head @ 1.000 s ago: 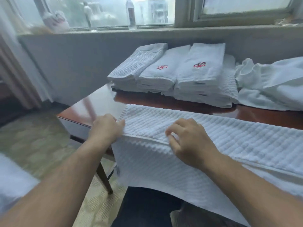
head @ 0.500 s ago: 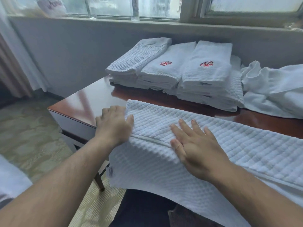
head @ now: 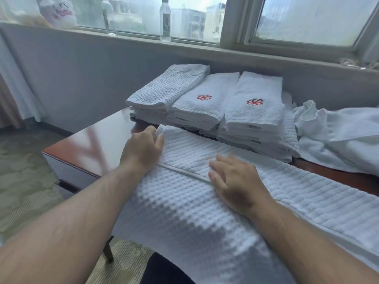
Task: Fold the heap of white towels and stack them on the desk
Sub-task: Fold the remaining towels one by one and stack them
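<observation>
The left hand (head: 143, 150) has slid farther up the left edge of the towel (head: 184, 212) than a moment ago, its grip now pinching the far corner. The right hand (head: 235, 181) stays flat by the hem, grip released. The towel lies across the surface (head: 98, 144), its front half hanging off, just before the folded stacks (head: 205, 107).

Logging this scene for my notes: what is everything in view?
waffle towel: one, white, spread over the desk's near edge
folded towels: three stacks, white, two red logos, desk's far side
unfolded heap: one, white, desk's right
desk: one, red-brown, below the windowsill
bottles: two, clear, windowsill
bag: one, white, windowsill left
left hand: grips towel's far-left corner
right hand: flat on towel
</observation>
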The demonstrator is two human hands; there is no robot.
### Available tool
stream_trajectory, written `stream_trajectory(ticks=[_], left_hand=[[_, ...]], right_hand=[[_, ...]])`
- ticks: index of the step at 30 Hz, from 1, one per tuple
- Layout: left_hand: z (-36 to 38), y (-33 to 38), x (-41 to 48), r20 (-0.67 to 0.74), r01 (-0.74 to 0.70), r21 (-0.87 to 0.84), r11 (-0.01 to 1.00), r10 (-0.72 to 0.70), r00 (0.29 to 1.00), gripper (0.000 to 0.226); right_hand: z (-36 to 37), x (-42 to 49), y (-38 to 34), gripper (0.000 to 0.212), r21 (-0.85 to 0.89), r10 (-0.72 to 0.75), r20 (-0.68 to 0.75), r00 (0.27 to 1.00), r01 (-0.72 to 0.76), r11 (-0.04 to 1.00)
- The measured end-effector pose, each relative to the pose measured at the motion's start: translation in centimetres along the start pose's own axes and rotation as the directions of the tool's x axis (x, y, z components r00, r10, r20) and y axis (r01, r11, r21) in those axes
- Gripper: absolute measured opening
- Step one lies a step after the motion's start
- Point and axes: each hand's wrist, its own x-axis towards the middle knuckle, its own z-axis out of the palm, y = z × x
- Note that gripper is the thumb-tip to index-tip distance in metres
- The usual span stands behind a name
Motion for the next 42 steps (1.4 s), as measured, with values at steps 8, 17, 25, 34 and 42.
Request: stream_trajectory(ticks=[8, 17, 25, 34, 42], left_hand=[[-1.1, -1.0, 0.7, -0.028, 0.085, -0.454, 0.887, -0.109, 0.994, 0.014], [-0.9, -0.3, -0.3, 0.05, 0.081, -0.101, 0.992, -0.076, 0.996, 0.019], [-1.5, 4.2, -4.4, 0.196, -0.226, 0.177, 0.958, 0.191, 0.962, 0.039], [3.3, 20.6, -15.0, 0.38, -0.682, -0.201, 0.703, 0.698, 0.607, 0.052], [7.2, 24.5, -17.2, 0.393, -0.749, -0.268, 0.607, 0.778, 0.49, 0.035]], right_hand=[[-0.1, -0.9, -0.5, 0.016, -0.1, -0.115, -0.31, 0.944, 0.088, 0.991], [-0.2, -1.2, -0.8, 0.014, -0.083, -0.198, -0.281, 0.939, 0.182, 0.98], [-2.3, -4.1, -0.4, 0.048, -0.209, 0.05, -0.193, 0.98, -0.091, 0.974], [-8.5, -18.7, 12.0, 0.06, -0.068, 0.467, -0.314, 0.826, -0.51, 0.857], [-11.5, -27.6, 20.0, 0.059, 0.09, 0.721, -0.445, 0.532, -0.774, 0.627]])
